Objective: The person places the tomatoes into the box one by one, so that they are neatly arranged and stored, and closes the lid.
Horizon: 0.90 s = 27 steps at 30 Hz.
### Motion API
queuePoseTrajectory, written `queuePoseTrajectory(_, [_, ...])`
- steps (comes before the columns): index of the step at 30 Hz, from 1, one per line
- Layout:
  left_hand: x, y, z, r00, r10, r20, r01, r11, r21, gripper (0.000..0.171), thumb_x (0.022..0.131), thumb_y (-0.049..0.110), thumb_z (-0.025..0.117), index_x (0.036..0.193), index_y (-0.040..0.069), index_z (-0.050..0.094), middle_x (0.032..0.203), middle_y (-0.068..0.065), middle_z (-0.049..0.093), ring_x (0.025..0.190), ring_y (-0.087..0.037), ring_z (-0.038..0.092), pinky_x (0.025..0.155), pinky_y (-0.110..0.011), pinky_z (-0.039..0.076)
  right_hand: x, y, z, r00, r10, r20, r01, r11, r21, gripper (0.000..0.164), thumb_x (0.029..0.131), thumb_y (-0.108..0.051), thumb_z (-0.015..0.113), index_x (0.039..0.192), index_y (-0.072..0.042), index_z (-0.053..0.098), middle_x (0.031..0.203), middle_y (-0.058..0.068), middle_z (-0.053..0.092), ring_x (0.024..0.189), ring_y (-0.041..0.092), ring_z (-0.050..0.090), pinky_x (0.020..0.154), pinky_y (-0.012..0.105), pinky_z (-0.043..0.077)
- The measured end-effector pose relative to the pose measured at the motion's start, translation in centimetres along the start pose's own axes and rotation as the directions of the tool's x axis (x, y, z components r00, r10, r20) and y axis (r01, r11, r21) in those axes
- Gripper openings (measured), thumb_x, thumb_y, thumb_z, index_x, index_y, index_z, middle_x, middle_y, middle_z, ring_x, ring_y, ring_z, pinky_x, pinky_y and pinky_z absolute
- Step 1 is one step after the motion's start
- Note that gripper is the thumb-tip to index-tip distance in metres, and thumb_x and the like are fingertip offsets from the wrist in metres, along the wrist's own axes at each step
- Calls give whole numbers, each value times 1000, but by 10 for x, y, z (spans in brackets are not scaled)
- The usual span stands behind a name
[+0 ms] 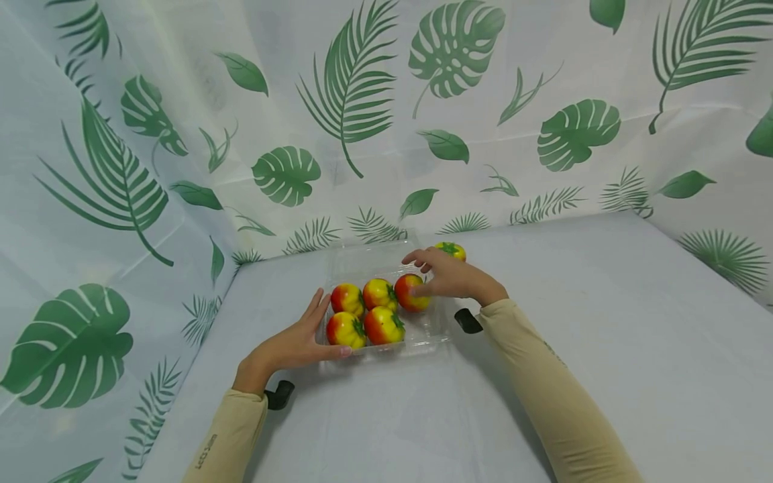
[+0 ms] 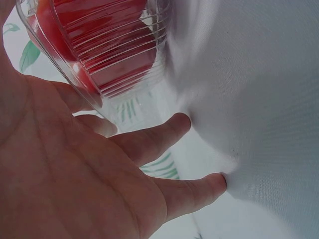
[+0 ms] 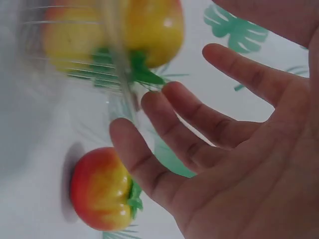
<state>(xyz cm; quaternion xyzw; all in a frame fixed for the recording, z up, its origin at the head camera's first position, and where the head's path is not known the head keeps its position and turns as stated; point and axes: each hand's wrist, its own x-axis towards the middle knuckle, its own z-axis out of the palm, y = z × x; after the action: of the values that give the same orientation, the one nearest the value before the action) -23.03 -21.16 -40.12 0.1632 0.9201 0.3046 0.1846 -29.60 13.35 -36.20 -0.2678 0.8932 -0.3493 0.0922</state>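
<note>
Leafy backdrop (image 1: 386, 181): hangs behind white tabletop (image 1: 604, 335), head view.
Fruits (image 1: 384, 326): five inside clear box (image 1: 425, 334), one outside.
Left hand (image 2: 89, 164): in left wrist view, touches box, straight-fingered, grasping nothing.
Right hand (image 3: 249, 144): in right wrist view, near box, loose-fingered, grasping nothing.

The box in front of me (image 1: 427, 330) looks like thin, clear, glossy plastic with ribbed walls. The fruits (image 1: 384, 325) inside it are smooth and shiny, as is the lone fruit (image 3: 97, 191) at far right. I see matt, fine-grained cloth on the table (image 2: 279, 99); my sleeves (image 1: 232, 429) are matt, smooth fabric; the far curtain (image 1: 386, 194) is softly creased.
</note>
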Motion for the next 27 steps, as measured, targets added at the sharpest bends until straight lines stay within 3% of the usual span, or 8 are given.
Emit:
queuePoseTrajectory(6, [0, 1, 0, 1000, 3, 0, -3, 1000, -3, 128, 88, 68, 78, 173, 12, 0, 178, -7, -16, 163, -40, 9, 126, -63, 19, -6, 10, -14, 997, -18, -77, 19, 1000, 11, 58, 97, -27, 78, 148, -7, 59, 143, 22, 56, 127, 43, 56, 105, 57, 52])
queuePoseTrajectory(10, [1, 0, 1, 1000, 5, -2, -5, 1000, -3, 129, 88, 69, 77, 173, 12, 0, 179, -8, -16, 162, -41, 10, 125, -64, 20, -11, 21, -23, 990, -2, -140, 7, 999, 37, 60, 97, -26, 76, 150, -7, 57, 149, 19, 55, 132, 44, 54, 108, 59, 50])
queuePoseTrajectory(15, [1, -1, 2, 1000, -2, 1, 2, 1000, -6, 129, 88, 70, 77, 173, 12, 0, 179, -9, -16, 162, -42, 11, 125, -65, 22, -17, 36, -29, 980, 43, -195, -33, 998, 54, 67, 97, -24, 76, 157, -8, 51, 161, 20, 46, 146, 45, 42, 117, 65, 37])
queuePoseTrajectory(20, [0, -1, 1, 1000, 1, 0, -1, 1000, -6, 129, 88, 69, 77, 173, 11, 0, 178, -9, -16, 162, -42, 10, 125, -65, 21, -15, 48, -31, 974, 44, -220, -41, 999, 14, 72, 96, -20, 78, 160, -6, 47, 167, 22, 37, 154, 44, 29, 124, 67, 22])
queuePoseTrajectory(27, [0, 1, 0, 1000, -4, 5, 4, 1000, -13, 129, 88, 69, 77, 173, 12, 0, 178, -8, -16, 162, -42, 9, 125, -65, 20, -10, 67, -25, 975, 43, -216, -45, 999, -5, 77, 97, -12, 76, 163, -2, 38, 168, 25, 32, 155, 45, 27, 126, 65, 20])
